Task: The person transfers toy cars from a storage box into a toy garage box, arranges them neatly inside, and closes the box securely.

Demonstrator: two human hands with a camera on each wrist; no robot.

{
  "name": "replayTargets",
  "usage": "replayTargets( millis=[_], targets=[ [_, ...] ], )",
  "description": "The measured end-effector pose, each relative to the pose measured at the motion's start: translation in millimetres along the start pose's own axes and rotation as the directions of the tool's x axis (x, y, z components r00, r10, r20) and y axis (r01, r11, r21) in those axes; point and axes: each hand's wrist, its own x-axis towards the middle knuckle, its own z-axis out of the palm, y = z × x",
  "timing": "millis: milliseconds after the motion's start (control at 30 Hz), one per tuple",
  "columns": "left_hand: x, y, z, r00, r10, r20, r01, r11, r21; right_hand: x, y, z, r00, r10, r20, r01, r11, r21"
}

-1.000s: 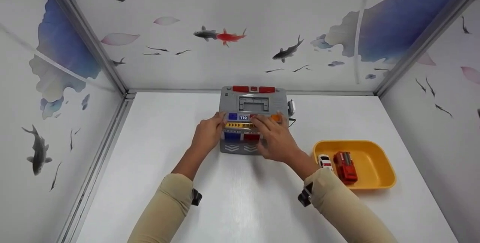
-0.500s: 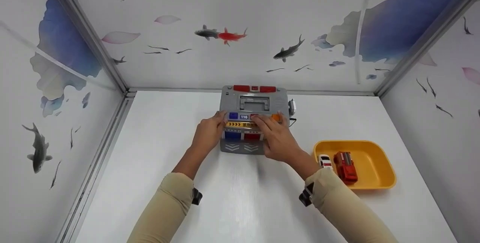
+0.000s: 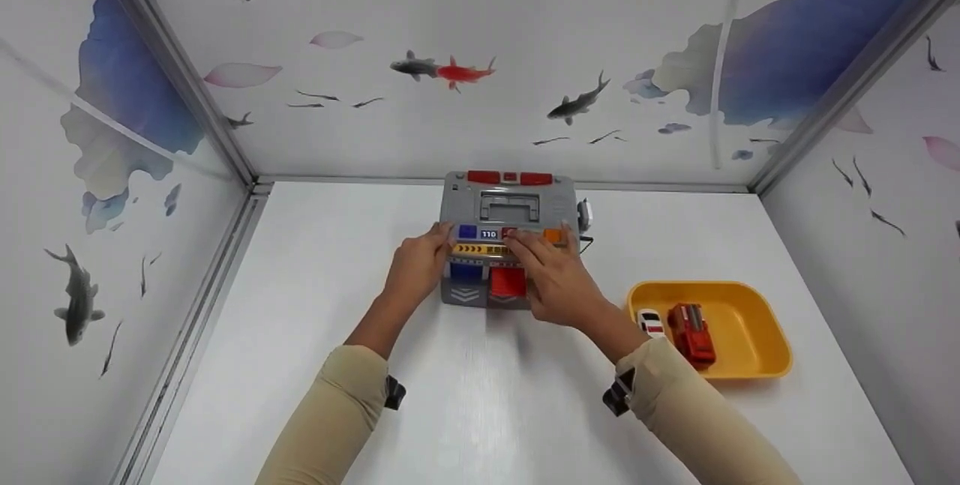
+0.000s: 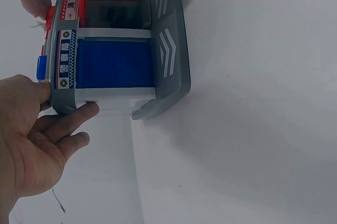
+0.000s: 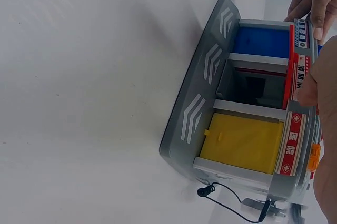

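A grey toy garage [image 3: 461,200] with three bays stands against the back wall. My left hand [image 3: 414,264] holds its left front corner, thumb and fingers on either side of the edge in the left wrist view. My right hand [image 3: 559,275] lies over the right half of the roof, fingers fairly straight, a fingertip on the red button [image 3: 508,232]. The red door [image 3: 508,282] sticks out raised, and the middle bay [image 5: 255,86] behind it shows dark inside. The blue door [image 4: 115,63] and yellow door [image 5: 242,137] hang closed.
A yellow tray [image 3: 750,331] at the right holds a red toy fire truck [image 3: 693,335] and a white toy car [image 3: 650,322]. A thin black cord [image 5: 231,195] dangles at the garage's right side. Printed wall panels [image 3: 495,125] enclose the white table [image 3: 465,395].
The red door has swung up and outward; it hung closed in both earlier frames. My right hand has shifted very slightly, and my left hand keeps its place.
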Motion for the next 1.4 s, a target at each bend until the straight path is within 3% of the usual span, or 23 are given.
replayTargets(
  millis=[133, 367, 733, 1400],
  targets=[
    [-0.3, -0.2, 0.8, 1.0, 0.003, 0.01, -0.003, 1.0, -0.014, -5, 3, -4, 1.0, -0.01, 0.009, 0.011, 1.0, -0.024],
    [-0.5, -1.0, -0.6, 1.0, 0.0, 0.008, 0.0, 1.0, -0.012, -17, 12, -15, 1.0, 0.018, -0.006, -0.018, 0.999, 0.031],
    [0.2, -1.1, -1.3, 1.0, -0.002, 0.011, 0.002, 1.0, -0.006, -55, 41, -28, 0.993, 0.106, -0.041, -0.103, 0.992, 0.079],
    [0.6, -2.0, -0.8, 1.0, 0.007, 0.015, -0.007, 1.0, 0.014, -120, 95, -58, 0.965, 0.237, 0.11, -0.252, 0.956, 0.147]
  ],
)
